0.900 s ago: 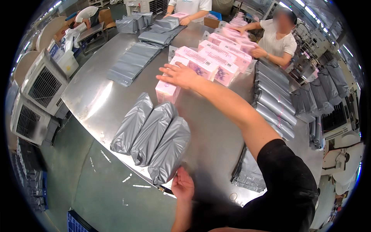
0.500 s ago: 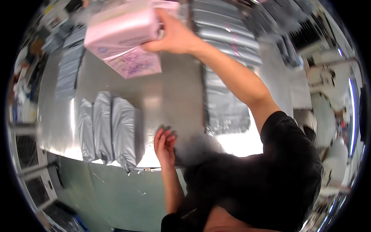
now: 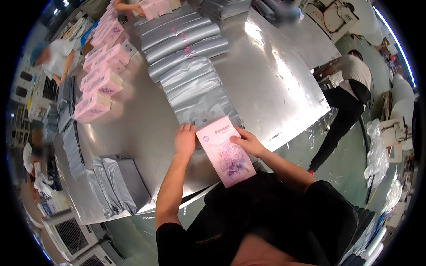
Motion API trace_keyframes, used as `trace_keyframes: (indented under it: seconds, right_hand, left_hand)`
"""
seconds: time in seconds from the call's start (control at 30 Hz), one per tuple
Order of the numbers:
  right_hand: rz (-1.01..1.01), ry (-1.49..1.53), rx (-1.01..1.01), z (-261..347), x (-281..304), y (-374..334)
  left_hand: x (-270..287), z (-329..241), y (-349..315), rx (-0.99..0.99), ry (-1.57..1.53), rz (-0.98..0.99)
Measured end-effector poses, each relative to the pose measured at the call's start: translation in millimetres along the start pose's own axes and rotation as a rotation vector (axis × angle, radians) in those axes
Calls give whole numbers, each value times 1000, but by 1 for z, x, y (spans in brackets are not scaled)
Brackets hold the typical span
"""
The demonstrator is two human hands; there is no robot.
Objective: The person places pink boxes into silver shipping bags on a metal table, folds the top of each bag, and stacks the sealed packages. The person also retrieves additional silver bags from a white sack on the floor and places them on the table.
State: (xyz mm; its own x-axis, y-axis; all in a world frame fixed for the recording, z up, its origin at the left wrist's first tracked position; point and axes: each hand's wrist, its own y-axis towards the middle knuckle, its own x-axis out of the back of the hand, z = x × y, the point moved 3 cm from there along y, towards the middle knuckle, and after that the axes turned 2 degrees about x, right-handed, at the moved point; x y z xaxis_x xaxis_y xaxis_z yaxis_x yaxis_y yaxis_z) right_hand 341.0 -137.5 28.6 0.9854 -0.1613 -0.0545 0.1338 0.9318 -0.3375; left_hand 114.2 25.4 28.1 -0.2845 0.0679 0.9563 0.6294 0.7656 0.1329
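Observation:
Close to my body at the table's near edge, a pink tissue pack [image 3: 228, 155] with a purple flower print lies tilted. My right hand [image 3: 248, 142] grips its right edge, thumb on top. Against its upper left corner, my left hand [image 3: 185, 138] has its fingers together at the mouth edge of the top grey plastic bag [image 3: 195, 91]; the thumb is hidden. The pack's far end meets that bag's near end, and I cannot tell whether it is inside. Beyond lie overlapping grey bags [image 3: 184, 40] in a long row.
Pink tissue packs [image 3: 93, 106] stand in a row on the left of the metal table [image 3: 137, 119]. Filled grey bags [image 3: 120, 184] sit at the near left corner. A co-worker's hand [image 3: 128, 6] touches packs at the far end. Another person [image 3: 350, 84] stands beyond the right edge.
My right hand has brought the pink pack from the far left down toward my body. My left hand has moved up to the grey bag's edge. The view has shifted.

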Motion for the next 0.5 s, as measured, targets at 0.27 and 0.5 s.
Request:
trace_keyframes:
  seconds: [0.27,0.5]
  right_hand:
    - [-298,-1052,776,85,25,52]
    - [-230,-1237,1055,86,17,70]
  left_hand:
    - [-2,31,12,381,-671,-123]
    - [46,-33,-34,141,-439,-467]
